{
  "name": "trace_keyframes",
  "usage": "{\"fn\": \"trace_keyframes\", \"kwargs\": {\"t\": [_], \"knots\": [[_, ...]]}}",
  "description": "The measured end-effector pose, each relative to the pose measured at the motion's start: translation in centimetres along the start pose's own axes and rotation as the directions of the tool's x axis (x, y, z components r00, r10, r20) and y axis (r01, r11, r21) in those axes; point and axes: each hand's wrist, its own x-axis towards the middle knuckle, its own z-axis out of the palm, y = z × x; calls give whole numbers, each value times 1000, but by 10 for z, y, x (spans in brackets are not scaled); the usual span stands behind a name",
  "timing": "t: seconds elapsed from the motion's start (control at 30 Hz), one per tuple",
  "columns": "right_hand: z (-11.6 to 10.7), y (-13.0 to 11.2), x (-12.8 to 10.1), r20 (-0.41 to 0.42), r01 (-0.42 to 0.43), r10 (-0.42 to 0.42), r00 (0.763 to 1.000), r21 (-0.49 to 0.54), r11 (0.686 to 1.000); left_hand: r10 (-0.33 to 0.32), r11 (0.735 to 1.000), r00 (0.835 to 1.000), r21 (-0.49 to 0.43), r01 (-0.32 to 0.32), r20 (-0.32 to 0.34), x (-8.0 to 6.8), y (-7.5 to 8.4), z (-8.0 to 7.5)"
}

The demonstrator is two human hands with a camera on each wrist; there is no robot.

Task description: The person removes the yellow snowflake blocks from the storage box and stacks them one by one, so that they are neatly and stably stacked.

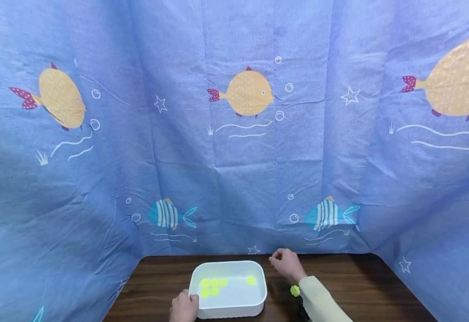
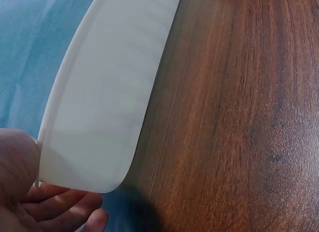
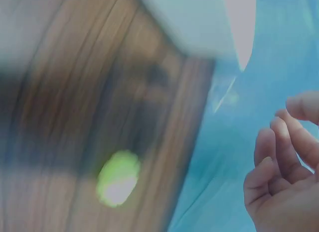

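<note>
A white plastic tub [image 1: 231, 312] stands on the table, with several flat, round yellow-green pieces [image 1: 214, 282] lying in it. Most of them are grouped at its left, and one lies near the right end. My left hand [image 1: 184, 307] grips the tub's left end, thumb over the rim and fingers against the outer wall [image 2: 99, 102]. To the right of the tub, my right hand [image 1: 288, 264] is raised over the back of the table, its fingers [image 3: 265, 145] loosely bent and nothing seen between them. Another yellow-green piece [image 1: 295, 291] with a bumpy edge lies beside the right sleeve.
The dark wood-grain table [image 1: 363, 286] ends at a blue fish-print cloth [image 1: 234, 188] that hangs behind it and along both sides. A small black thing [image 1: 302, 311], partly hidden by the right sleeve [image 1: 321, 297], is near the table's front.
</note>
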Motion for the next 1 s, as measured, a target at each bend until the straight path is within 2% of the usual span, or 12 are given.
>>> {"fn": "trace_keyframes", "kwargs": {"t": [0.13,0.23,0.37,0.57,0.8,1.0], "knots": [[21,-33,1,25,100,-100,995,3,995,8,1000,1000,3,-8,-11,1,-3,-2],[34,-53,0,84,116,-119,989,32,993,13,1000,1000,5,-12,-14,1,-2,-4],[44,-68,-2,101,139,-141,985,26,990,21,1000,1000,-6,-21,-8,1,2,-3],[65,-71,-11,139,143,-140,980,-12,990,-8,1000,1000,5,7,6,0,-3,2],[82,-65,-19,177,219,-189,966,-169,961,-26,1000,1000,12,26,9,0,-4,4],[83,-67,-21,230,190,-129,965,-265,945,0,1000,1000,9,0,-11,0,-2,1]]}}
